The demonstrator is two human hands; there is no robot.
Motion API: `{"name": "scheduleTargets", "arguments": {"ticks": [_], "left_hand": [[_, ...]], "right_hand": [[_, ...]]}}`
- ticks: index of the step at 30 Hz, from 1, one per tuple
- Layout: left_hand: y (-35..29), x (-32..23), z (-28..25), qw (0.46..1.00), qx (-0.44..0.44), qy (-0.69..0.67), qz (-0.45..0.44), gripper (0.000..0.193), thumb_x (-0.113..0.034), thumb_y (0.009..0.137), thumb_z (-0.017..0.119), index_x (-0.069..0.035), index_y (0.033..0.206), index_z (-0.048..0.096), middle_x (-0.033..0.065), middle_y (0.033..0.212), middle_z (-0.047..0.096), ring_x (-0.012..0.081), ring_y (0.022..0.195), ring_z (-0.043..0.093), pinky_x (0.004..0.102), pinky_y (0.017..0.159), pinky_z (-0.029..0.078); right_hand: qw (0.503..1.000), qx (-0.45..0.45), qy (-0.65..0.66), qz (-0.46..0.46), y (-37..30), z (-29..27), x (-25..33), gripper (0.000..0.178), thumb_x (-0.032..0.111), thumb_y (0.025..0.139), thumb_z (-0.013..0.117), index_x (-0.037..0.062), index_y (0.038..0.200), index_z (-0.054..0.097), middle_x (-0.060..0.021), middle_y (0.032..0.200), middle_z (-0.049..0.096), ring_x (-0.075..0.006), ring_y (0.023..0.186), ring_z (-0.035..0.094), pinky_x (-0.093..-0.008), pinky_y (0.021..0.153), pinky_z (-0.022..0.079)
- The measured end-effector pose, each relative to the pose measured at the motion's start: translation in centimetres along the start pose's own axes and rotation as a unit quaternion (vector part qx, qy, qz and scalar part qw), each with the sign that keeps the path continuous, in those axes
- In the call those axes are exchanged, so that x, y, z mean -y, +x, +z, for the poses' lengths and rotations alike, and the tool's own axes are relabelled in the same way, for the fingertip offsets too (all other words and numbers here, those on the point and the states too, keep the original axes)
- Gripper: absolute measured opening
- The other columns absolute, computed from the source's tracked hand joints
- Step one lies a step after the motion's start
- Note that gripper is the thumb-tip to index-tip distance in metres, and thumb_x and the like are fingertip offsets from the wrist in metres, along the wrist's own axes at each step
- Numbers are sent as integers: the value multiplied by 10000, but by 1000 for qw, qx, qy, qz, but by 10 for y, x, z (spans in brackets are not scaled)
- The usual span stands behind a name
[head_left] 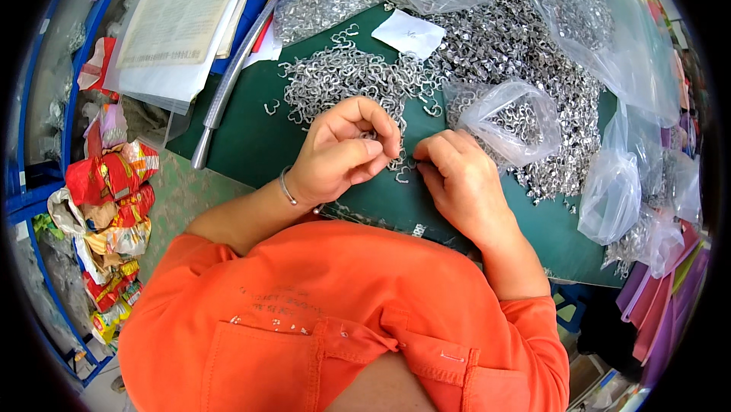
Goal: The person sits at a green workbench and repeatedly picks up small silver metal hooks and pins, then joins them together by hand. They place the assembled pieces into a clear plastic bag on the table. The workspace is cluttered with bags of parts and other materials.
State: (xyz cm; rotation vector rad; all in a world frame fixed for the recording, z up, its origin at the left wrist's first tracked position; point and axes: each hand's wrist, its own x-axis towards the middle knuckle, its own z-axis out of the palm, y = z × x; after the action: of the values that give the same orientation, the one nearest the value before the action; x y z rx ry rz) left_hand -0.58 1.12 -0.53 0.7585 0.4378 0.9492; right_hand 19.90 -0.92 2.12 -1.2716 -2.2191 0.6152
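Note:
My left hand (340,151), a bangle on its wrist, is curled at the near edge of a pile of small silver hook-shaped metal pieces (324,81). Its thumb and fingertips come together, and whatever sits between them is too small to make out. Close by on the right, my right hand (466,180) pinches with thumb and forefinger; the thing in that pinch, if any, is hidden. Between the two hands a few loose hooks (402,176) lie on the green tabletop (381,202). Beyond my right hand rests an opened clear plastic bag (521,126) with similar metal pieces.
A large heap of small metal parts (499,27) covers the right of the table, with clear bags (609,199) around it. A white paper slip (409,33) lies at the back. To the left are a metal-handled tool (228,88), stacked papers (179,20) and crumpled packaging (110,183).

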Motion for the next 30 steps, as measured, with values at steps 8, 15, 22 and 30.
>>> {"name": "scheduleTargets", "arguments": {"ticks": [8, 15, 22, 30], "left_hand": [[-3, 1, 2, 998, -15, 58, -24, 100, -25, 885, 528, -8, 984, 534, 105, 891, 565, 61, 598, 424, 178, 493, 337], [-5, 2, 2, 993, -18, 116, -9, 89, -22, 886, 536, -7, 974, 535, 100, 874, 568, 57, 599, 420, 180, 495, 332], [-4, 5, -1, 983, -6, 178, 33, 77, -15, 904, 539, -12, 981, 544, 86, 869, 583, 48, 602, 434, 183, 496, 345], [-2, 2, 10, 982, -13, 184, -32, 129, -116, 902, 659, 8, 925, 633, 19, 810, 646, 47, 715, 580, 185, 623, 464]], "right_hand": [[999, -14, -37, -23, -1, 7, -3, 194, -39, 714, 603, 22, 898, 609, -108, 899, 574, -312, 812, 589, -392, 672, 505], [995, -69, -61, -40, 4, 15, -5, 190, -38, 689, 593, 25, 868, 605, -112, 895, 579, -311, 818, 598, -384, 677, 511], [994, -72, -74, -41, 4, 14, -7, 209, -35, 668, 629, 23, 868, 612, -104, 868, 604, -307, 765, 602, -371, 653, 507], [948, -201, 39, -242, 12, 4, -1, 246, -24, 595, 696, 13, 828, 625, -79, 827, 627, -248, 729, 605, -332, 614, 509]]}}
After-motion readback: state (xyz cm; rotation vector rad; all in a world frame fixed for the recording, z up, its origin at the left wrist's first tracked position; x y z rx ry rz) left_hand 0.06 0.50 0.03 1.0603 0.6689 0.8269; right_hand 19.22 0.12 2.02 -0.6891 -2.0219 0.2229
